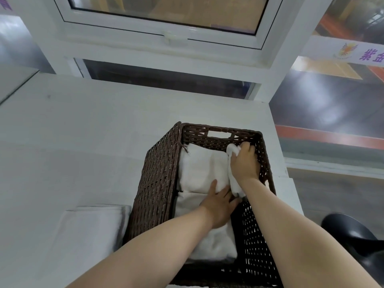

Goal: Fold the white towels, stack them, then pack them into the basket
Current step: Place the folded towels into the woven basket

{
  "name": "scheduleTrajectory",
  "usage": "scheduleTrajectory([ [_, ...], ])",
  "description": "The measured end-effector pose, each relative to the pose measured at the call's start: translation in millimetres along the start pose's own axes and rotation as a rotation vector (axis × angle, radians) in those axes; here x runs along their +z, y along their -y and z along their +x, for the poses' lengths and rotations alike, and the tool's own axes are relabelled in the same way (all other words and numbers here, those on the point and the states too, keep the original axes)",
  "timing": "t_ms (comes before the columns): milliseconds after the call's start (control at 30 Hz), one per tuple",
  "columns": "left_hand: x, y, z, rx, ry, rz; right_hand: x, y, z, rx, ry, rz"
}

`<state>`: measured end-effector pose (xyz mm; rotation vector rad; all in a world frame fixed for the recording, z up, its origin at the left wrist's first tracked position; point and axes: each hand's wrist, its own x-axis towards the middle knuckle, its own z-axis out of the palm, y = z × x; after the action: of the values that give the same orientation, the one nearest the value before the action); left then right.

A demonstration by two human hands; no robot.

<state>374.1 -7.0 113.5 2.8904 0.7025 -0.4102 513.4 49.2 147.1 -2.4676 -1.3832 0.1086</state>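
Head view: the right hand [245,161] grips a folded towel [233,173] on edge against the basket [158,179] wall, while the open left hand [218,204] should press the packed towels [199,169] aside so it slides down.

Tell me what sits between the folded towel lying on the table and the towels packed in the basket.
Head view: the basket's woven left wall separates the folded towel on the table from the packed towels.

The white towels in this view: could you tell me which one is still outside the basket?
The folded towel lying on the table left of the basket. The others are inside it, under the left hand or gripped by the right hand.
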Motion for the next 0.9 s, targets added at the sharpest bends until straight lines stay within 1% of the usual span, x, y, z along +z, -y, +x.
scheduleTrajectory([
  [133, -1.2, 4.9, 1.2, 0.000, 0.043, -0.016, -1.9, 6.3, 10.6, 0.052, 0.143, 0.108],
  [267, -18.6, 16.0, 1.9, 0.016, 0.143, -0.093, -10.7, 1.8, 0.0, 0.034, 0.251, 0.228],
  [400, -39.1, 18.3, -4.9, 0.020, 0.240, -0.051, -21.6, -5.4, -29.1, 0.032, 0.279, 0.264],
  [467, -51.7, 24.4, -13.6, 0.004, 0.287, -0.062, -29.4, -9.8, -45.0, 0.087, 0.266, 0.339],
  [500, -58.8, 30.5, -19.7, -0.007, 0.283, -0.075, -34.1, -11.3, -53.3, 0.113, 0.267, 0.356],
  [567, -75.3, 45.9, -35.3, -0.029, 0.225, -0.039, -44.1, -10.2, -70.4, 0.125, 0.296, 0.326],
  [633, -91.5, 61.2, -54.0, -0.063, 0.125, 0.016, -54.2, -2.0, -88.2, 0.101, 0.322, 0.275],
  [667, -98.0, 67.9, -64.1, -0.080, 0.074, 0.006, -59.0, 4.1, -96.9, 0.082, 0.326, 0.266],
  [767, -104.6, 83.4, -100.9, -0.135, -0.096, -0.120, -71.7, 28.5, -123.1, 0.006, 0.321, 0.314],
  [900, -74.4, 99.2, -158.3, -0.248, -0.352, -0.323, -84.1, 77.2, -162.8, -0.034, 0.325, 0.521],
])
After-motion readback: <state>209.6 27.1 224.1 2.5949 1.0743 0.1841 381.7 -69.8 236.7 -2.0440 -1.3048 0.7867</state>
